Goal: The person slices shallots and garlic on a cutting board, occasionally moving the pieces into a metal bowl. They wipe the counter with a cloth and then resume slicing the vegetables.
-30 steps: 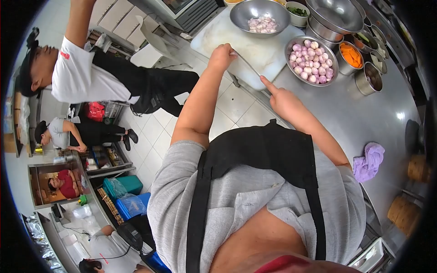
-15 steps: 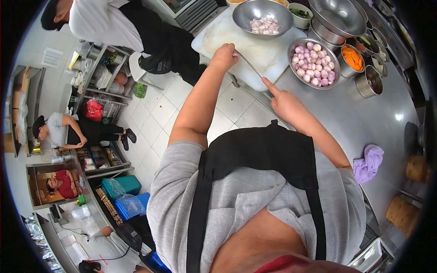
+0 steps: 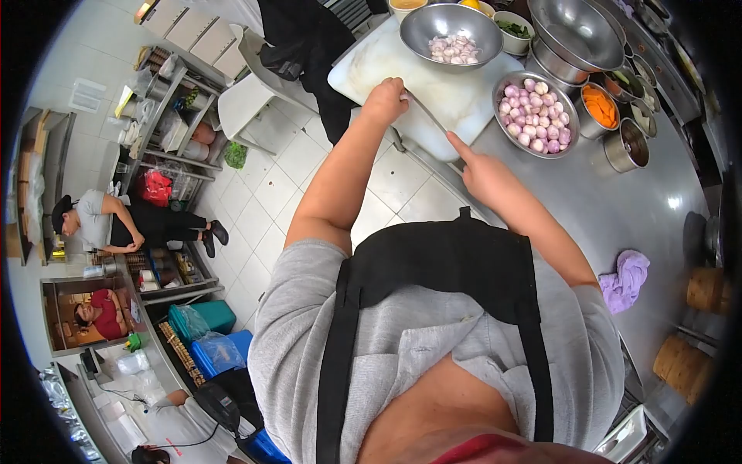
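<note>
My right hand (image 3: pixel 488 176) is closed round the handle end of a long thin knife (image 3: pixel 428 114), its index finger stretched along the blade. The blade points up and left to my left hand (image 3: pixel 386 101), whose fingers are curled together at the tip. A small pale bit shows at those fingertips, too little to name. Both hands are by the near edge of a white cutting board (image 3: pixel 363 66). On the board's far side stands a steel bowl (image 3: pixel 410 27) with cut shallots (image 3: pixel 454 50). Beside the board, another steel bowl (image 3: pixel 566 145) holds whole peeled shallots (image 3: pixel 533 112).
Right of the bowls stand a container of orange pieces (image 3: pixel 600 106), a steel pot (image 3: pixel 627 149) and stacked steel bowls (image 3: pixel 576 35). A purple cloth (image 3: pixel 624 280) lies on the steel counter (image 3: pixel 564 209). A co-worker in black (image 3: pixel 309 69) stands near a white chair (image 3: pixel 246 104).
The co-worker at the upper left has shifted up and right, uncovering more of the chair and some drawers. My hands and the knife look nearly unmoved.
</note>
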{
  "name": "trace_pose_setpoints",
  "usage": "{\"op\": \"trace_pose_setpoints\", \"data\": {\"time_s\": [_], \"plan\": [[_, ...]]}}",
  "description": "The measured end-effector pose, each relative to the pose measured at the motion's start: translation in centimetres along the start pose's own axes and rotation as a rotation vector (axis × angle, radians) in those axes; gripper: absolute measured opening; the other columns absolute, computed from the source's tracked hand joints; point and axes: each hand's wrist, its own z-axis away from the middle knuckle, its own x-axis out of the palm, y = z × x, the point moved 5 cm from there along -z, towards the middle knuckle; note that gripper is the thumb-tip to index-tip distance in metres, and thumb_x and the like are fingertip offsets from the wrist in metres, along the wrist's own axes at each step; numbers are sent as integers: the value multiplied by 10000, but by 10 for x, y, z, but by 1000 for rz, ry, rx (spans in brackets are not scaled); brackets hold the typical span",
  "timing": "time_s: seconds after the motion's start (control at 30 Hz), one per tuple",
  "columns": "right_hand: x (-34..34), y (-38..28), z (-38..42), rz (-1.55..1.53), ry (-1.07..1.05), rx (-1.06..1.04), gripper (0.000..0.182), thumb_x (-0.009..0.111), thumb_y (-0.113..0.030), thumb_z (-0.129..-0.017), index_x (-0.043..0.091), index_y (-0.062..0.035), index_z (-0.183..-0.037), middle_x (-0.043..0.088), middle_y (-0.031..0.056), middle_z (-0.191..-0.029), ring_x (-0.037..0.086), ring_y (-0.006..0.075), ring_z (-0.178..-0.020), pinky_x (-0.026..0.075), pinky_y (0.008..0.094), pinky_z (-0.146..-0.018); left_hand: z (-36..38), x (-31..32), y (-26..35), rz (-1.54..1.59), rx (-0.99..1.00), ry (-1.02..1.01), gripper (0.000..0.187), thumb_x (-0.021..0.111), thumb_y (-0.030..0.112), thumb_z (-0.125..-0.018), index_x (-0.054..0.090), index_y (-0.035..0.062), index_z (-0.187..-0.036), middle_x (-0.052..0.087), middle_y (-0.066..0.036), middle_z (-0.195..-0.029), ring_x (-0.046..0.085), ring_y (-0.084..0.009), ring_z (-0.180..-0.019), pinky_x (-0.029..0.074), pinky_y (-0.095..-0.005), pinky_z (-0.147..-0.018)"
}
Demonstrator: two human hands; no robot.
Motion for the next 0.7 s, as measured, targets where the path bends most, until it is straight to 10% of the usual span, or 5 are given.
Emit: {"op": "trace_pose_setpoints", "data": {"time_s": [0.7], "plan": [[12,9,-42,37,15,17,722,460,-45,-833,213,-283,-1468,606,244,-779,597,348,-681,474,437,-670,5,-1,-4,105,-116,14,251,716,146,-701,604,3,-875,648,-165,-856,644,-286,-815,507,-346,-745]]}}
